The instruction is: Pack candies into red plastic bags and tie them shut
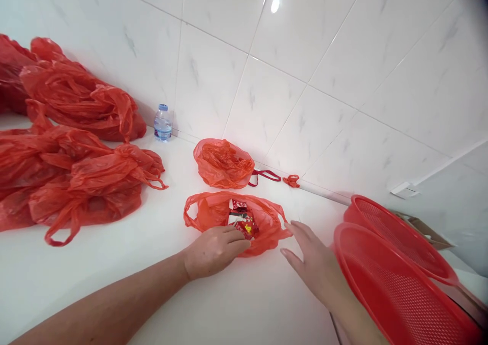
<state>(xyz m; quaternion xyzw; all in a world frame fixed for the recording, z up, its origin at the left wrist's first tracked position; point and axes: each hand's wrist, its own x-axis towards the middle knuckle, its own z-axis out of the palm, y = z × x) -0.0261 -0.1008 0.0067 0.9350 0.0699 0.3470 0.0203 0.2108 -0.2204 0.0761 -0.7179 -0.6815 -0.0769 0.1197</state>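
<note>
A red plastic bag [270, 238] lies spread on the white table with its mouth open and a handle loop at either end. Several small red packets [239, 204] with white, black and yellow print are inside it. My left hand [215, 251] reaches over the bag's near rim, its fingers curled and closed at a red packet [248, 228]; the fingertips are partly hidden. At the bag's right end, my right hand [314, 263] is open, thumb and fingers apart, fingertips close to the right handle. Whether they touch it I cannot tell.
Several filled red bags [87, 182] are heaped at left. A water bottle [163, 123] stands by the tiled wall. Behind the open bag sits a red bag bundle [224, 164], with a dark red strap [269, 174] beside it. Two red mesh baskets [400, 279] are at right.
</note>
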